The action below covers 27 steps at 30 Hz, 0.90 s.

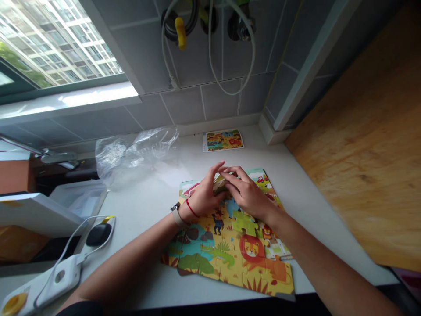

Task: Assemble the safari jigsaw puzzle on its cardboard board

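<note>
Above a colourful animal jigsaw puzzle, both hands close around a small stack of puzzle pieces. My left hand, with a watch and a red string at its wrist, cups the stack from the left. From the other side the fingers of my right hand curl over it, hiding part of the pieces. Below my right wrist, loose green puzzle pieces lie on top of the puzzle. A lion and a crocodile show on its near part; the hands cover some of the far part.
A picture card lies near the wall, with a crumpled clear plastic bag to its left. At the left edge are a white power strip and a black case. A wooden panel stands at the right.
</note>
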{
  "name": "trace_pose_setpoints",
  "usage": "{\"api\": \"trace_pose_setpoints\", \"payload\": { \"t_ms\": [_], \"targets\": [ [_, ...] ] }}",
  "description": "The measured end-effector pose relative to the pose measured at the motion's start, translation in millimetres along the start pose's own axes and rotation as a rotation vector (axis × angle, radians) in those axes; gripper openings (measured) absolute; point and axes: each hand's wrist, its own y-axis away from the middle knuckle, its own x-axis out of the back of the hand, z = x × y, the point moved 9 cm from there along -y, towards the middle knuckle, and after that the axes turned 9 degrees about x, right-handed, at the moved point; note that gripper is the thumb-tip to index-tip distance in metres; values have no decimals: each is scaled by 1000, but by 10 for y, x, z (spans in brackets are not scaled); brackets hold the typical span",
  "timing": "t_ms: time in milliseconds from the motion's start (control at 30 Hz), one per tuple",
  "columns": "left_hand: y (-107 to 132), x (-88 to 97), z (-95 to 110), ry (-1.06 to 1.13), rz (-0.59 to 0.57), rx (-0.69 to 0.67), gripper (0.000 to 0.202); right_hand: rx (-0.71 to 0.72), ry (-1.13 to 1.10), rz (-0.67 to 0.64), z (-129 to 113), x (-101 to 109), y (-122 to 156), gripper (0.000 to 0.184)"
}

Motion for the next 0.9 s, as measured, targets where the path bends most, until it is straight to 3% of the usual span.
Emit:
{"api": "trace_pose_setpoints", "payload": {
  "t_ms": [167,267,433,567,633,733,900],
  "targets": [
    [42,-69,135,-63,-64,-90,100,38,-2,19,-101,129,-37,36],
    [42,-76,138,-19,-102,-77,109,45,-74,-41,-124,113,-47,32],
    [15,-67,-47,10,-175,-53,110,6,-115,-172,-40,11,-26,17],
    [-1,40,-252,-131,-129,-34,113,-26,-51,-263,64,-65,2,19],
    [-12,116,-250,-117,-119,-26,114,-35,-38,-296,85,-99,11,16],
    [-48,216,-78,6,-138,-27,102,-40,-37,-245,74,-65,-7,15],
    [-134,213,103,129,-131,34,52,-106,11,-84,126,60,-21,15]
  ]
}}
